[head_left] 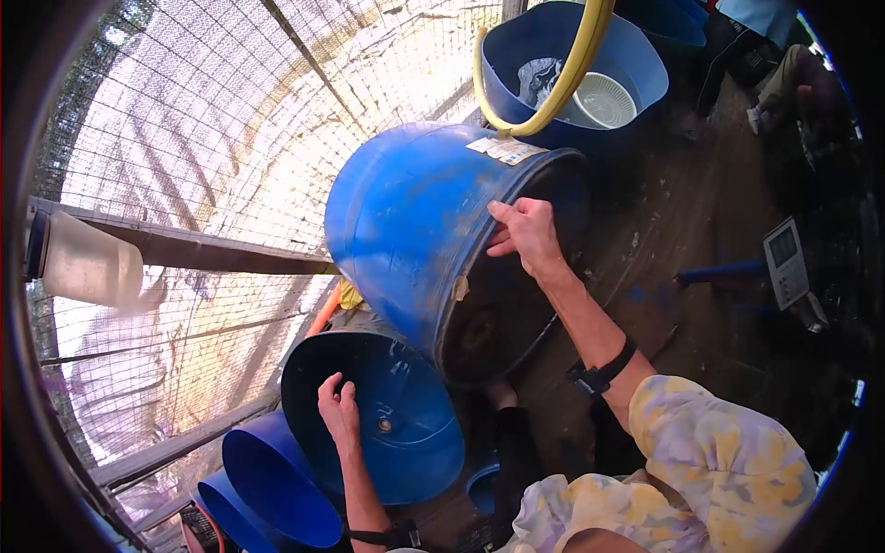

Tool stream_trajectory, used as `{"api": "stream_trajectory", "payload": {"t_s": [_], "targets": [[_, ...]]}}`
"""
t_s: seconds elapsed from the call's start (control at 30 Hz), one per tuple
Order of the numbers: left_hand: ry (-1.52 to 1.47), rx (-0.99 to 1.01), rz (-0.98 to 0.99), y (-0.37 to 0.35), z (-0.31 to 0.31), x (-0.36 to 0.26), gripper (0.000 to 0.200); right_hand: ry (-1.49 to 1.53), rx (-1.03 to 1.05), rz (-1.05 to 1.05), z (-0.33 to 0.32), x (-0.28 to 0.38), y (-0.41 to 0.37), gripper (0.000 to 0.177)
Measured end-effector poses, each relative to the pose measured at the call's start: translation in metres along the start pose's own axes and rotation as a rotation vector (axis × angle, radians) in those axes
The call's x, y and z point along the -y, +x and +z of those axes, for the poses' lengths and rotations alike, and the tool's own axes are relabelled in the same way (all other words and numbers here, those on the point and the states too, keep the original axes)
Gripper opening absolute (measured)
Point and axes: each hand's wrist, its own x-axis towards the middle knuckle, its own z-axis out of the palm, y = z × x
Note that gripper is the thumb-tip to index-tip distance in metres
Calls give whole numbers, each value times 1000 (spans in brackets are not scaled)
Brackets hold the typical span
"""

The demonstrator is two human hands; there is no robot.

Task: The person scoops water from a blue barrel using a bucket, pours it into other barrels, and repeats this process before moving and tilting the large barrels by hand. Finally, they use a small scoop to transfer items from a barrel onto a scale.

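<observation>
A large blue barrel [396,212] lies tilted in the middle, its dark end facing right and down. My right hand [530,235] is at the rim of that end, fingers curled, thumb and fingertips against the edge. Below it, a blue tub [419,433] opens toward me, with a small round hole in its inner wall. My left hand [339,405] hovers over the opening of this tub with its fingers bent and apart, holding nothing. A worn paper label [505,150] is stuck on the barrel near the rim.
Behind stands a blue tub [645,69] holding a white basket [606,100], with a yellow hose [573,83] over it. More blue tubs [281,479] sit lower left beside the wire mesh wall. A handheld device [786,263] is at right; another person's legs show upper right.
</observation>
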Motion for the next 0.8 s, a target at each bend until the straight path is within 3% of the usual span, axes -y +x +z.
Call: {"api": "stream_trajectory", "payload": {"t_s": [0.47, 0.57, 0.73, 0.8], "targets": [[41, 15, -32, 19, -15, 16, 34, 8, -19, -11, -1, 1, -1, 24], [-52, 32, -100, 38, -18, -4, 34, 8, -27, 1, -6, 0, -9, 26], [-149, 59, -126, 100, -4, -12, 35, -83, -201, 71, -71, -17, -47, 21], [-138, 113, -49, 122, 13, -35, 40, -80, -297, 104, -113, -36, -58, 18]]}}
